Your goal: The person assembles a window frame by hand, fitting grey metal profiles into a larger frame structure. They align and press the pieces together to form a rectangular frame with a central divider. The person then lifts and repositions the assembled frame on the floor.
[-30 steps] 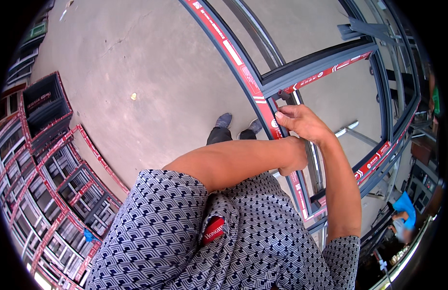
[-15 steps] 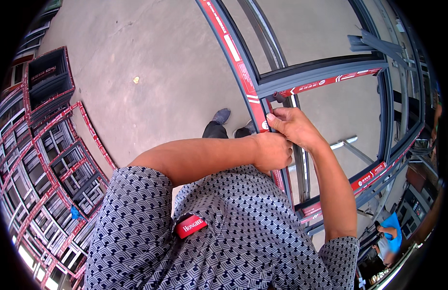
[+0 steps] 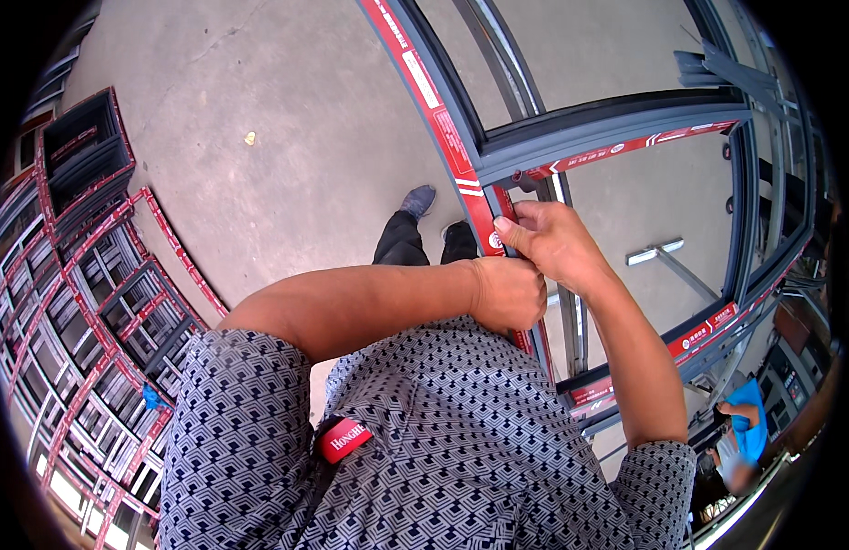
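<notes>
A large dark grey window frame [image 3: 626,126], its faces covered with red protective film, stands in front of me and to the right. My right hand [image 3: 555,240] grips its near side bar, thumb on the red face and fingers over the inner edge. Just below it my left hand [image 3: 509,293] is closed in a fist against the same bar, its forearm crossing my body. What its fingers hold, if anything, is hidden. A small dark fitting [image 3: 523,181] sits on the inner corner just above my right hand.
Stacked frames with red film [image 3: 104,357] fill the left side, with a dark box-like frame stack [image 3: 85,156] behind them. Metal support bars [image 3: 667,252] lie beneath the window frame. Grey strips [image 3: 732,73] rest at its far right. A person in blue [image 3: 745,426] is at the lower right.
The view has shifted slightly, so the frame's near bar sits a little further left. Both hands keep nearly the same place on the bar.
</notes>
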The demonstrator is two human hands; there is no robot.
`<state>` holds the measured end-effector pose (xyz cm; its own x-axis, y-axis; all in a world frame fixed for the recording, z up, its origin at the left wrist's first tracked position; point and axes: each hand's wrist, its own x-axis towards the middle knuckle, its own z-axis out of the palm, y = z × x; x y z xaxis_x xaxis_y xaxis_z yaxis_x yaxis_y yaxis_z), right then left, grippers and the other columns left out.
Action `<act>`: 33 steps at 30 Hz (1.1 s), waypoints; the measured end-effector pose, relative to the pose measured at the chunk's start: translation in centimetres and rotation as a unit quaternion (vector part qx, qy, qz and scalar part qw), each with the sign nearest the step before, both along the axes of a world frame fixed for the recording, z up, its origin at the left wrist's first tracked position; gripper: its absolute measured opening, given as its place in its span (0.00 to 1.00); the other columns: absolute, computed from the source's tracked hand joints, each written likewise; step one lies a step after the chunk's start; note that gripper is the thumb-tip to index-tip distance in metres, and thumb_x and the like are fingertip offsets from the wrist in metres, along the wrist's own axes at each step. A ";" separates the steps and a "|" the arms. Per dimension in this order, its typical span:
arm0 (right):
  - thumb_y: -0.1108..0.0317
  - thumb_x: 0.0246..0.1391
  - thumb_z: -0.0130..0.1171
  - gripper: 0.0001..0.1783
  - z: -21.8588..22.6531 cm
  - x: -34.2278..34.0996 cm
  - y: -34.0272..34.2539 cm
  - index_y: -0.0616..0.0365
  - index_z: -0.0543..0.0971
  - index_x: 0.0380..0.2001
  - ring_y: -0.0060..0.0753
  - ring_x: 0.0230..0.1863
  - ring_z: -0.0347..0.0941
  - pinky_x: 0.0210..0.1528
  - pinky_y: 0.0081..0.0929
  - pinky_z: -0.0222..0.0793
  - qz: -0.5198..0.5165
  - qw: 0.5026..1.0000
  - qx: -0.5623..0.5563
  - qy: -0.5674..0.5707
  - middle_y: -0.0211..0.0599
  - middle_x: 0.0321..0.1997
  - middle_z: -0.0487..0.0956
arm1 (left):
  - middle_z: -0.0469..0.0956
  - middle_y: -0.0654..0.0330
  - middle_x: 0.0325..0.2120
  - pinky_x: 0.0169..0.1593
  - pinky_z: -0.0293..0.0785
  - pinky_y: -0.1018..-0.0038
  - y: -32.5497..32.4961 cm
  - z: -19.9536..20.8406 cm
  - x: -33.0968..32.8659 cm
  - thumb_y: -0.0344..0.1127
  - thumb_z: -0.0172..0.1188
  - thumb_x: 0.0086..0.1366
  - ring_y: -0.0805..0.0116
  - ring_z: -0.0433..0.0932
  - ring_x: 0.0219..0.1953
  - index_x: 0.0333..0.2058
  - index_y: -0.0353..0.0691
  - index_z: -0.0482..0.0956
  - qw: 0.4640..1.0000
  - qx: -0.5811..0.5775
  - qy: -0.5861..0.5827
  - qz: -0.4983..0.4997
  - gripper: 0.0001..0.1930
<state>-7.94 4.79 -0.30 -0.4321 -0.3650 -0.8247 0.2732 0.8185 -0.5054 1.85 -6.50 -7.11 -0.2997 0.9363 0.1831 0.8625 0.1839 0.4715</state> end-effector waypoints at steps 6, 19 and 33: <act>0.59 0.73 0.67 0.19 -0.5 0.6 0.3 0.68 0.85 0.50 0.23 0.40 0.82 0.45 0.30 0.80 -0.026 1.000 -0.010 0.011 0.42 0.39 0.90 | 0.87 0.54 0.32 0.51 0.82 0.62 -0.2 0.1 -0.2 0.51 0.72 0.46 0.55 0.87 0.40 0.32 0.34 0.87 1.000 0.012 0.002 0.001 0.23; 0.54 0.63 0.77 0.26 -1.4 0.2 1.1 0.72 0.88 0.44 0.28 0.32 0.83 0.37 0.36 0.79 -0.134 0.987 -0.078 -0.030 0.48 0.34 0.89 | 0.87 0.56 0.36 0.55 0.80 0.60 0.5 1.8 -0.9 0.53 0.76 0.51 0.55 0.86 0.44 0.37 0.36 0.88 0.993 -0.101 -0.061 0.007 0.24; 0.58 0.59 0.81 0.22 -0.6 -0.2 0.5 0.69 0.89 0.42 0.26 0.34 0.80 0.39 0.31 0.78 -0.128 0.991 -0.008 -0.027 0.38 0.32 0.86 | 0.85 0.56 0.33 0.50 0.80 0.61 0.0 1.1 -0.8 0.54 0.74 0.50 0.57 0.84 0.40 0.35 0.36 0.87 0.999 -0.050 -0.012 0.011 0.25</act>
<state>-8.18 5.32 -0.88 -0.4674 -0.2616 -0.8444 0.4983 0.7110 -0.4961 1.04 -6.54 -6.03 -0.3243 0.9425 0.0804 0.8458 0.2508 0.4709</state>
